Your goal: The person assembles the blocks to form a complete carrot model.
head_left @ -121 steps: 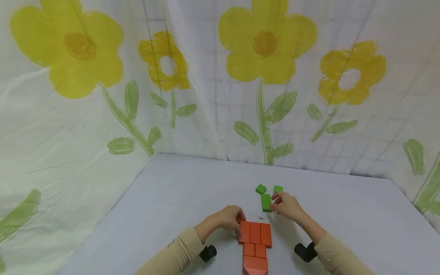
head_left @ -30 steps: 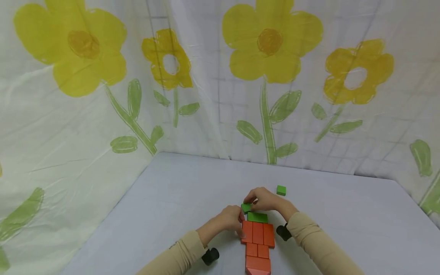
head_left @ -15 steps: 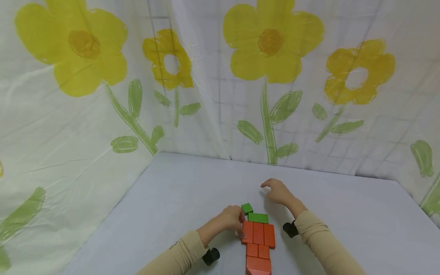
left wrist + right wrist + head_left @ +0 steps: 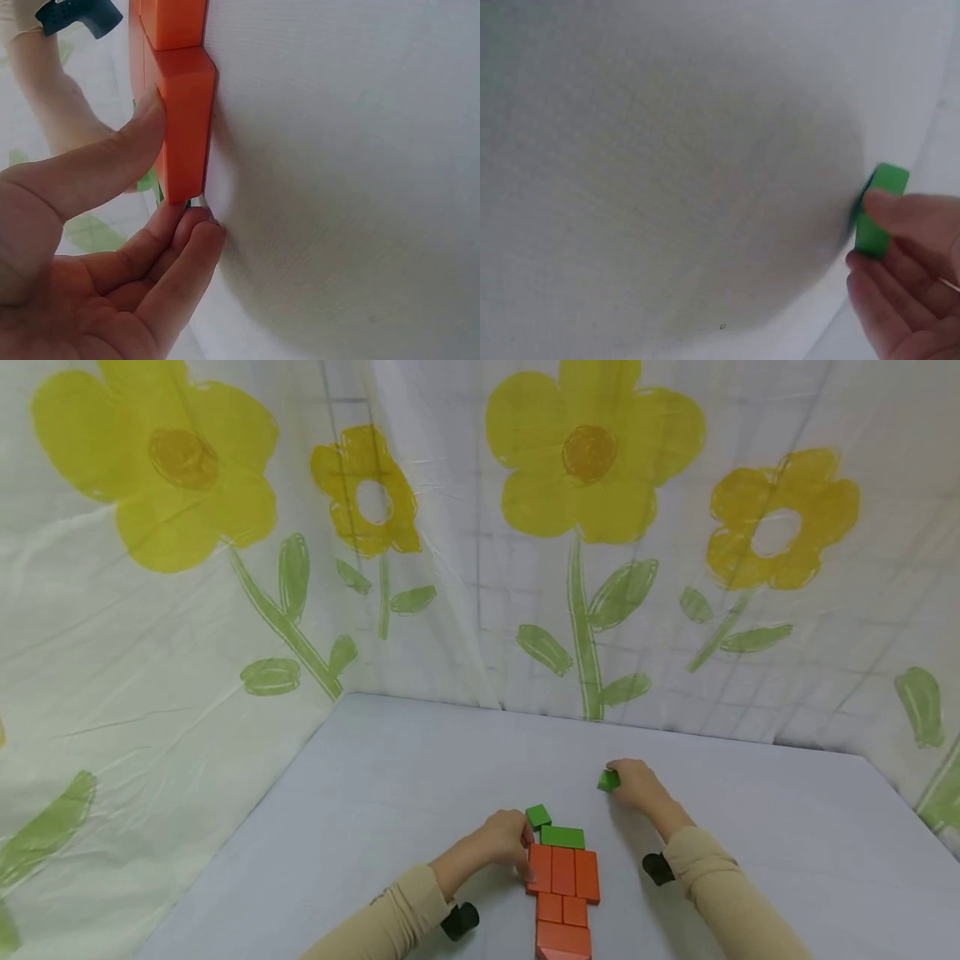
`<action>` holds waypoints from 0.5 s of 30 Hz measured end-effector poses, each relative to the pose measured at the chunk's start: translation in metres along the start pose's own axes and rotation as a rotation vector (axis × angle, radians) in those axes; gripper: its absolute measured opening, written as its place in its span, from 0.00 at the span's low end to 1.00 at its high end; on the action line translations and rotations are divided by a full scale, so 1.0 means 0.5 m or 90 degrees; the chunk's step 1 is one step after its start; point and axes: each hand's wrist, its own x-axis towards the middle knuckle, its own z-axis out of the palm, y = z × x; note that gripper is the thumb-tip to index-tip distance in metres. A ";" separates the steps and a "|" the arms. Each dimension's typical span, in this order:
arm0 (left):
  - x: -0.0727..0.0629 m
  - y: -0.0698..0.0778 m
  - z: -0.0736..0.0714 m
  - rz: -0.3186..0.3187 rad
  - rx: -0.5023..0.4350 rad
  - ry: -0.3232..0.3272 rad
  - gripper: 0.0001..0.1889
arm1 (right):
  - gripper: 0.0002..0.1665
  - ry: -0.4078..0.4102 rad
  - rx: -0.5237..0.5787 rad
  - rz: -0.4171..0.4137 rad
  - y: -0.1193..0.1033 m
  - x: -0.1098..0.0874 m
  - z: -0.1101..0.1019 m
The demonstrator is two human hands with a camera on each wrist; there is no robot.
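In the head view, several red-orange blocks lie flat and joined in a pattern on the table. My left hand holds the leftmost of the long red blocks, thumb along it and fingertips at its far end. A green rectangular block lies crosswise just beyond the long red blocks. At its left corner a small green block sits turned at an angle. Farther back and to the right, my right hand pinches another small green block between thumb and fingers, close to the table surface.
The white table runs back to a white curtain painted with yellow flowers. A black wrist device is worn at the left wrist, another black device at the right.
My right hand let go of the small green block near the pattern, moved right and grasped the other one. Earlier, the green rectangle was turned crosswise against the red blocks. My left hand stayed put.
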 end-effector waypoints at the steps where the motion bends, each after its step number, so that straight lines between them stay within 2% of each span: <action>1: 0.000 0.000 0.001 0.001 -0.002 0.000 0.19 | 0.19 0.005 0.013 -0.009 -0.002 -0.003 0.000; 3: 0.000 -0.001 0.001 0.003 -0.006 0.000 0.19 | 0.20 0.003 0.053 -0.037 -0.005 -0.009 -0.002; 8: 0.000 -0.001 0.001 0.002 -0.005 0.000 0.19 | 0.22 -0.045 0.121 -0.126 -0.015 -0.033 0.004; 11: 0.000 -0.002 0.000 0.000 -0.004 -0.001 0.19 | 0.21 -0.068 0.124 -0.165 -0.024 -0.047 0.010; 15: 0.002 -0.004 0.001 0.004 -0.004 -0.001 0.19 | 0.20 -0.082 0.123 -0.180 -0.032 -0.057 0.018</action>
